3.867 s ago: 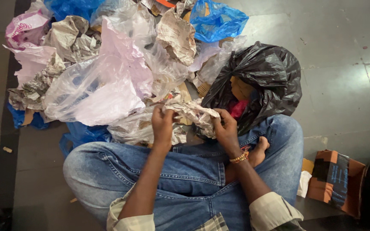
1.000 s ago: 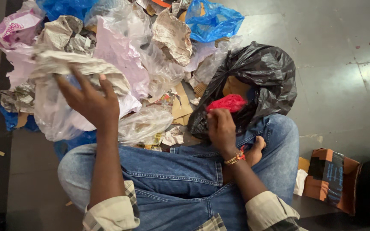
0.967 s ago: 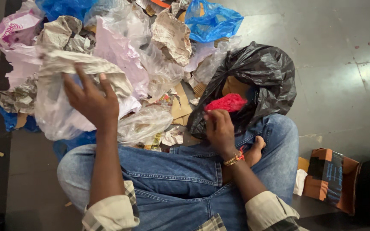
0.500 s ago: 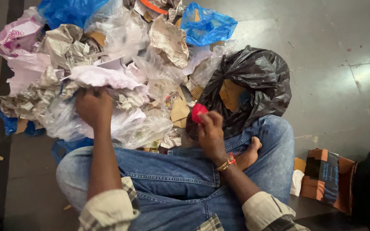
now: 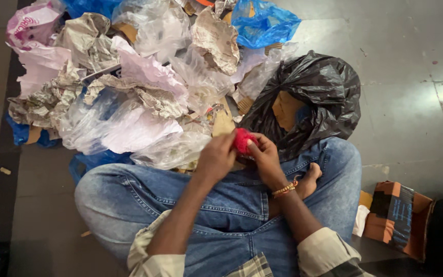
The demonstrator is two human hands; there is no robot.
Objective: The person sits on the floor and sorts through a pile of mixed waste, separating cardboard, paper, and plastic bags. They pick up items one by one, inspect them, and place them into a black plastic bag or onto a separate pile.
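I sit cross-legged on the floor in blue jeans. Both hands meet over my lap around a small crumpled red wad [image 5: 242, 141]. My left hand [image 5: 215, 158] grips its left side and my right hand [image 5: 265, 156], with a bangle at the wrist, grips its right side. Just beyond the hands stands an open black plastic bag [image 5: 318, 97] with brown cardboard inside. A heap of crumpled paper and clear and pink plastic bags [image 5: 129, 97] lies to the front left.
Blue plastic bags [image 5: 265, 23] lie at the back of the heap and under its left edge. A brown and black cardboard box [image 5: 397, 215] sits on the grey floor at my right. Something dark fills the right edge.
My left hand let go of the crumpled paper on the heap and came down to the red wad. My right hand brought the wad from the black bag toward my lap.
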